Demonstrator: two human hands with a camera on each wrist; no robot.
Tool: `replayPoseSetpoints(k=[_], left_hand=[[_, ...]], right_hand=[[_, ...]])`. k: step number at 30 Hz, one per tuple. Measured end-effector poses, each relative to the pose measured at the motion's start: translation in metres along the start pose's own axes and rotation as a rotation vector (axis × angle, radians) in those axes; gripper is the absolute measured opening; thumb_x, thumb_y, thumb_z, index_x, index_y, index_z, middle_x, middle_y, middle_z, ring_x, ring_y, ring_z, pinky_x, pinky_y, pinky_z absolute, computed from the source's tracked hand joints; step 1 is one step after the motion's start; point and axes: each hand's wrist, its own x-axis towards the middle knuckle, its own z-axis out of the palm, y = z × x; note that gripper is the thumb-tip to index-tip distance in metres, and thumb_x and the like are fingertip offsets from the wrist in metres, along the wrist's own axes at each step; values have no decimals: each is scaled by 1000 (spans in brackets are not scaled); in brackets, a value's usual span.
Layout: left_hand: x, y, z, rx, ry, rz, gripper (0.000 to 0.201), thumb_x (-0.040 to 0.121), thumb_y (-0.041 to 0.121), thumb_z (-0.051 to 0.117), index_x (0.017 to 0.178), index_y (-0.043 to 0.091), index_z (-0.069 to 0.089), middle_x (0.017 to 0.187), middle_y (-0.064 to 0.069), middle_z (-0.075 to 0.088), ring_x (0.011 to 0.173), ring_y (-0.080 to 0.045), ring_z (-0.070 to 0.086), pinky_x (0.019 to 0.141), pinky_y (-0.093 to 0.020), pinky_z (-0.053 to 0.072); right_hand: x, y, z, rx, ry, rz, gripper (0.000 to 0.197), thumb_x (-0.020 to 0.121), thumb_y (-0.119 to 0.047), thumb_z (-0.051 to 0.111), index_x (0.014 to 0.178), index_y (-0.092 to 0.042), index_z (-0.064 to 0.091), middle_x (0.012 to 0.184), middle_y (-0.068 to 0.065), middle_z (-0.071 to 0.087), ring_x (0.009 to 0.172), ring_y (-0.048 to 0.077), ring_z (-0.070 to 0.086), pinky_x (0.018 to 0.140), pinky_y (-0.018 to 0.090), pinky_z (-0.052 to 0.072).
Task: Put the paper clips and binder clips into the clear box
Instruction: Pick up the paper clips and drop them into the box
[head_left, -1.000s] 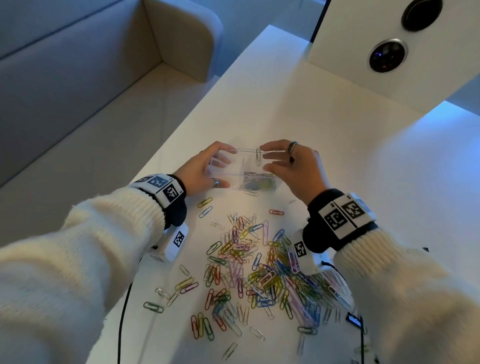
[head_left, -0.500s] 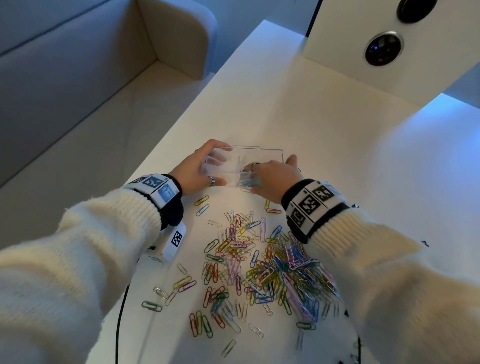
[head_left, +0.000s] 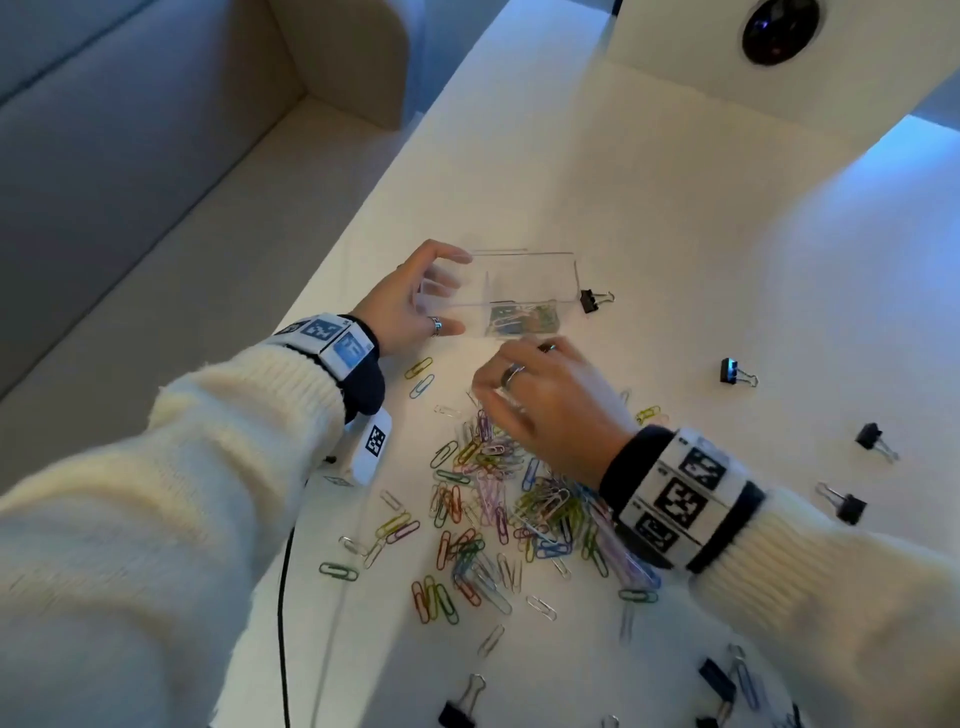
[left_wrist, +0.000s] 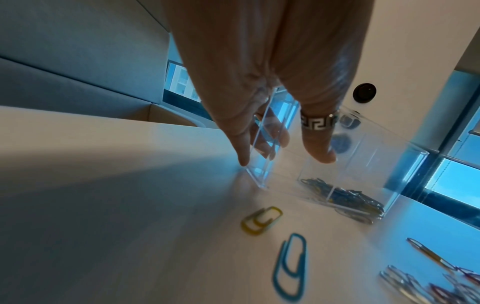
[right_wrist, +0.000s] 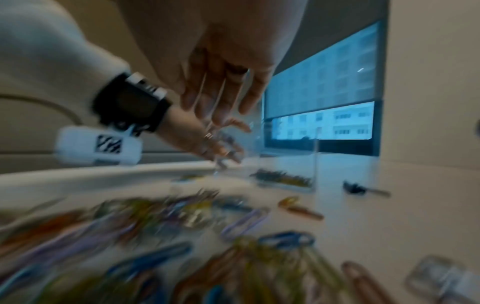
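A clear box (head_left: 535, 275) with a divider stands on the white table (head_left: 649, 208); several paper clips (head_left: 522, 318) lie in its right compartment (left_wrist: 345, 195). My left hand (head_left: 449, 291) grips the box's left end, thumb on the near wall and fingers over the far wall (left_wrist: 283, 156). Just in front of the box, my right hand (head_left: 498, 400) hovers low over the pile of coloured paper clips (head_left: 509, 493). Its fingers (right_wrist: 221, 102) hang spread with nothing in them. Black binder clips lie loose: one (head_left: 592, 300) beside the box's right end, others (head_left: 732, 371) further right.
More binder clips (head_left: 872, 439) sit near the right and front edges (head_left: 462, 701). A grey sofa (head_left: 130, 208) runs along the table's left edge. A white panel with a round dark lens (head_left: 779, 26) stands at the back. A black cable (head_left: 283, 597) hangs at the front left.
My right hand has drawn back from the box toward me and now hovers over the pile. The left hand keeps its hold on the box.
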Motion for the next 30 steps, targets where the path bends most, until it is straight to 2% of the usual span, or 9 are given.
replayPoseSetpoints(k=[3, 6, 9, 12, 16, 19, 21, 26, 30], left_hand=[[0, 0, -1, 26, -11, -1, 62, 72, 4, 75, 112, 36, 39, 101, 7, 51, 106, -17, 53, 89, -33, 46], [1, 3, -4, 70, -17, -11, 61, 72, 5, 75, 114, 33, 40, 103, 3, 52, 108, -20, 54, 90, -34, 46], [0, 8, -9, 158, -29, -26, 74, 70, 10, 77, 129, 31, 37, 122, -4, 49, 119, -24, 47, 102, -41, 40], [-6, 12, -23, 322, -53, 20, 108, 68, 24, 80, 147, 29, 6, 155, -1, 13, 142, -18, 14, 115, -34, 15], [-39, 5, -43, 452, 33, -18, 110, 72, 47, 72, 146, 30, -8, 157, 0, -6, 145, -21, -6, 117, -46, 2], [-85, -3, -43, 575, 12, -131, 94, 81, 52, 56, 146, 30, -8, 156, -2, -13, 143, -24, -14, 115, -54, -4], [-119, -9, -39, 664, -136, -240, 96, 78, 67, 44, 145, 30, -14, 154, 1, -21, 142, -23, -19, 114, -54, -9], [-179, -41, -15, 1070, -560, -267, 118, 49, 91, 21, 128, 32, -44, 135, 0, -47, 131, -28, -38, 109, -58, -9], [-190, -53, 5, 1092, -551, -236, 111, 33, 94, -19, 118, 31, -54, 129, -5, -58, 118, -26, -54, 109, -58, -14]], right_hand=[[2, -15, 32, -48, -262, -58, 39, 91, -32, 34, 112, -17, 62, 119, 2, 61, 109, 23, 59, 92, 41, 48], [18, -20, 48, -83, -551, 28, 53, 98, -37, 28, 145, -15, 19, 155, 2, 12, 142, 24, 14, 111, 47, 21], [24, -17, 50, -166, -724, 36, 58, 99, -41, 20, 147, -18, -3, 156, -2, -10, 144, 21, -4, 115, 46, 11], [8, -8, 42, -196, -780, 17, 60, 98, -44, 18, 147, -18, -3, 156, -1, -10, 144, 20, -3, 115, 44, 13], [-31, 2, 21, -265, -826, 26, 61, 96, -50, 15, 147, -21, -2, 156, -2, -10, 144, 25, -1, 115, 48, 14], [-49, -4, 15, -262, -764, 33, 62, 92, -54, 12, 146, -23, 14, 156, 4, 12, 140, 37, 17, 104, 63, 28], [-50, -18, 18, -299, -705, -25, 64, 87, -57, 17, 142, -26, 26, 150, 6, 30, 132, 40, 32, 89, 70, 36], [-48, -50, 38, -202, -738, -155, 82, 80, -68, 31, 141, -39, -14, 153, 0, -22, 139, 36, -18, 99, 74, 1], [-53, -44, 44, -232, -816, -113, 86, 77, -72, 30, 137, -41, -23, 141, -4, -38, 133, 33, -30, 99, 74, -4]])
